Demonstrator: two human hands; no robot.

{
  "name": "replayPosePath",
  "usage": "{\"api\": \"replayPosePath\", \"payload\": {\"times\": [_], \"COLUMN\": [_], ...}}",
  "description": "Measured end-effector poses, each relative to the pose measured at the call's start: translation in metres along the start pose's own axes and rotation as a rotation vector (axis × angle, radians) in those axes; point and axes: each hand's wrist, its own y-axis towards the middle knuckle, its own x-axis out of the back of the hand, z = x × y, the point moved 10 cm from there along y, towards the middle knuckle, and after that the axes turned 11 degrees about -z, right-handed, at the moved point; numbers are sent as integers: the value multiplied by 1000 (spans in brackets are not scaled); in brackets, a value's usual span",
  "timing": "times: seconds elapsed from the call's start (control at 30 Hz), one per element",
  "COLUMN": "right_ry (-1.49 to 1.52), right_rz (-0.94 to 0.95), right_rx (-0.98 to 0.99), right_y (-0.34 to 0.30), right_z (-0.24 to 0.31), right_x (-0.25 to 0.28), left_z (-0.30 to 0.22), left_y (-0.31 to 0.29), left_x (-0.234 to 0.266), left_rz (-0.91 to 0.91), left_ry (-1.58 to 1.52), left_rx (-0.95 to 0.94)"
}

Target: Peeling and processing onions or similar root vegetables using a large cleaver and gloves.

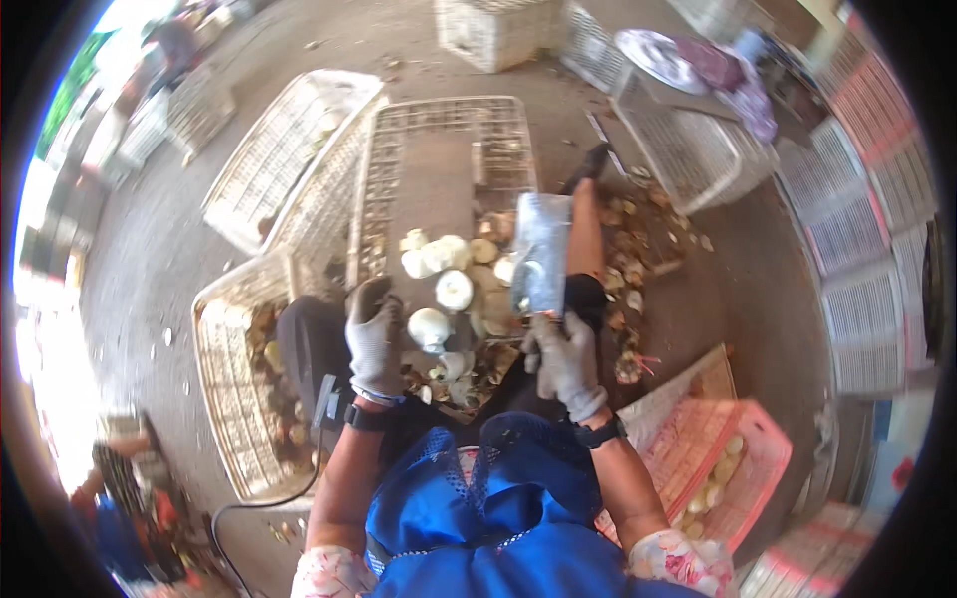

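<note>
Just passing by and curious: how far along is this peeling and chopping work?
Done: several trimmed white pieces lie on the work surface, more in the pink crate, and brown husk scraps are scattered around. In hand: the right hand holds a broad cleaver; the left hand rests beside a white piece. Left: untrimmed brown ones in the white basket.

Both gloved hands forward: left hand [375,339] curled; right hand [564,361] in closed grip.

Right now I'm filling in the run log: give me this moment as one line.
left hand: gloved, on peeled coconut | right hand: gloved, grips cleaver, blade raised | pile: peeled coconuts ahead | pink crate: at right
</note>
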Motion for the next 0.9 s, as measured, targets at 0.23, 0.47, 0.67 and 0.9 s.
{"api": "replayPosePath", "payload": {"times": [0.23, 0.47, 0.67, 0.9], "right_ry": [75, 325, -48, -681], "right_rz": [29, 182, 107, -559], "right_rx": [-144, 109, 545, -227], "right_y": [-27, -32, -44, -66], "right_z": [-12, 44, 82, -90], "right_x": [-7, -11, 30, 289], "left_z": [-63, -79, -38, -44], "left_y": [-5, -145, -150, -120], "left_x": [-39, -153, -131, -115], "left_rz": [28, 754, 586, 270], "left_ry": [330, 21, 85, 80], "left_rx": [-149, 338, 517, 268]}}
